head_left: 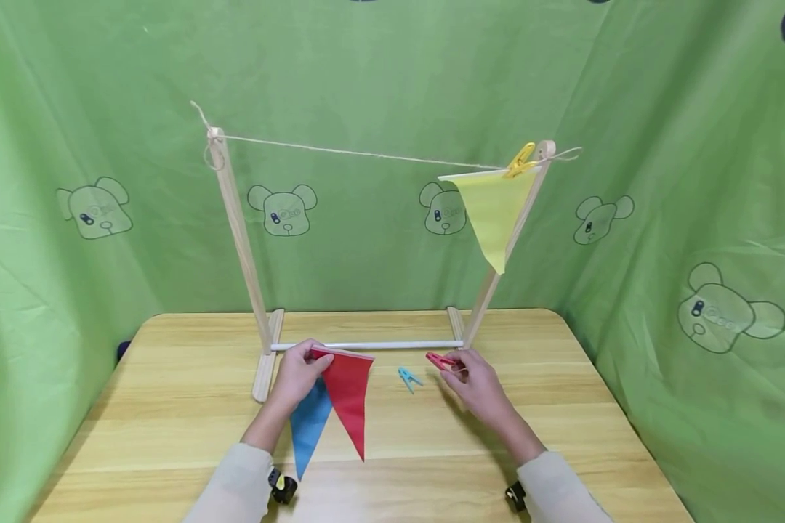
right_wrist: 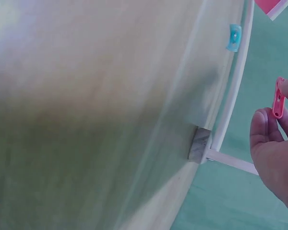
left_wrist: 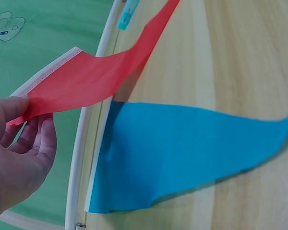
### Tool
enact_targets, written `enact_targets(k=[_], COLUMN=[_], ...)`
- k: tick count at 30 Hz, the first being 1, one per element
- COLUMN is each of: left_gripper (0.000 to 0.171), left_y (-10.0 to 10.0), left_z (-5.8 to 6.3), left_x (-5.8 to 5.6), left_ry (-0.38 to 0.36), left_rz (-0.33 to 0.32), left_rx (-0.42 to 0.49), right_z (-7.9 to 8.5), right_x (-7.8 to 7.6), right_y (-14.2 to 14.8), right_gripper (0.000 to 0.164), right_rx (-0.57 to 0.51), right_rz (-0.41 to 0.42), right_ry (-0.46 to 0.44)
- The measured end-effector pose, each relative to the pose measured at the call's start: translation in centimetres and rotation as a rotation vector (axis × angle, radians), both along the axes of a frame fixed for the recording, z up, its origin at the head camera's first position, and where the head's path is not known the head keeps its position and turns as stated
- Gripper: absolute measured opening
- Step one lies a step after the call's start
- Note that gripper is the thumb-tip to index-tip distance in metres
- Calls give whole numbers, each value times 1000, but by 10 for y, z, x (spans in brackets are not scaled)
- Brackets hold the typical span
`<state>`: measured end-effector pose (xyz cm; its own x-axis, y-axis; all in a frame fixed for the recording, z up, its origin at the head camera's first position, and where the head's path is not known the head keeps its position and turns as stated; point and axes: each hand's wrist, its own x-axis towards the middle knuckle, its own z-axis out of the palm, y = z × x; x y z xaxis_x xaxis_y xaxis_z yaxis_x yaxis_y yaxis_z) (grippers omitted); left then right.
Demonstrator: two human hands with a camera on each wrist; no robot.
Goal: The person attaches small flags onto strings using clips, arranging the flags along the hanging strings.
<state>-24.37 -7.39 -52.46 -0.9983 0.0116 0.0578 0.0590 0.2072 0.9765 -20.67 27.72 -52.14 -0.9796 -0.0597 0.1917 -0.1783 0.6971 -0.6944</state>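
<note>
My left hand [head_left: 299, 372] pinches a red triangular pennant [head_left: 349, 385] by one end of its white top edge, and the pennant's tip hangs down. Beneath it a blue pennant [left_wrist: 182, 153] lies on the table. Between thumb and fingers my right hand [head_left: 479, 385] holds a red clothespin [head_left: 440, 361], raised over the table. A light blue clothespin [head_left: 409, 379] rests on the wood between the two hands. Higher up, a yellow pennant [head_left: 497, 211] hangs at the right end of a string [head_left: 353, 152], under a yellow clothespin [head_left: 520, 160].
Two wooden posts, the left post [head_left: 238, 232] and the right post [head_left: 490, 290], carry the string. A white rod [head_left: 379, 345] joins them low down, near the far side of the wooden table [head_left: 432, 465]. A green curtain [head_left: 366, 254] with bear drawings surrounds the table.
</note>
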Motion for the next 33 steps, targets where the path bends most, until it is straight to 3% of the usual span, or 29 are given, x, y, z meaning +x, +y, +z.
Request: enact_targets(k=[14, 33], left_gripper=[12, 11], left_y=[0, 9], left_z=[20, 47], left_x=[4, 3], left_ry=[43, 133], left_rz=[-3, -6], left_rx=[71, 63], right_z=[24, 58], right_x=[4, -4], right_y=[-3, -8], right_gripper=[32, 29], right_rx=[-24, -42], right_rz=[4, 35], right_ry=[118, 210])
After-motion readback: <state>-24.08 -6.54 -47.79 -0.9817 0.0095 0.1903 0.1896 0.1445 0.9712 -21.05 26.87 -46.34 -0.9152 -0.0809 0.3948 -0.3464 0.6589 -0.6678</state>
